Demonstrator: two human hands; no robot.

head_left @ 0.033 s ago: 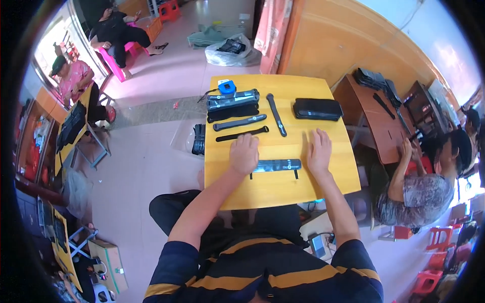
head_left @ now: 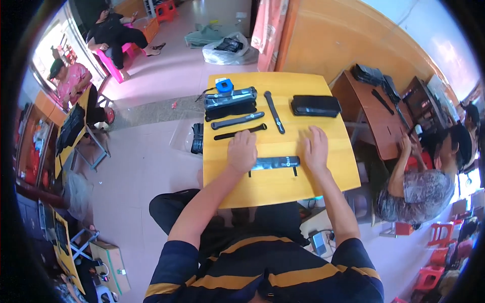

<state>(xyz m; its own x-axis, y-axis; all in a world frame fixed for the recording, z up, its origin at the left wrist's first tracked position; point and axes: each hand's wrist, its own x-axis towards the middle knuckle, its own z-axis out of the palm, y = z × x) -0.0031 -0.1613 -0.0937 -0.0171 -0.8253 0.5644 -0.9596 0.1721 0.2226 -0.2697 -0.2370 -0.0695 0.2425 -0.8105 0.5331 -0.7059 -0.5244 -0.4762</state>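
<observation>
A flat strip in a clear, shiny sleeve, dark with pale marks (head_left: 278,162), lies crosswise on the yellow table (head_left: 222,189). My left hand (head_left: 242,152) rests palm down at its left end, covering that end, with fingers forward and close together. Just off the right end is my right hand (head_left: 316,149), empty, its fingers stretched forward and slightly bent. Beyond my left hand lie a thin black strap (head_left: 240,132) and a grey strap (head_left: 237,121). Another grey strap (head_left: 274,112) points away from me between the hands. Two short black marks show below the strip.
A pile of sleeved straps (head_left: 230,102) sits at the far left, with a blue device (head_left: 224,86) on it. At the far right lies a black bundle (head_left: 316,106). A person (head_left: 419,187) works at a brown table (head_left: 361,108) to my right; others sit at left.
The whole view has shifted slightly, so the table sits a little higher and further left. My hands keep nearly the same places around the strip.
</observation>
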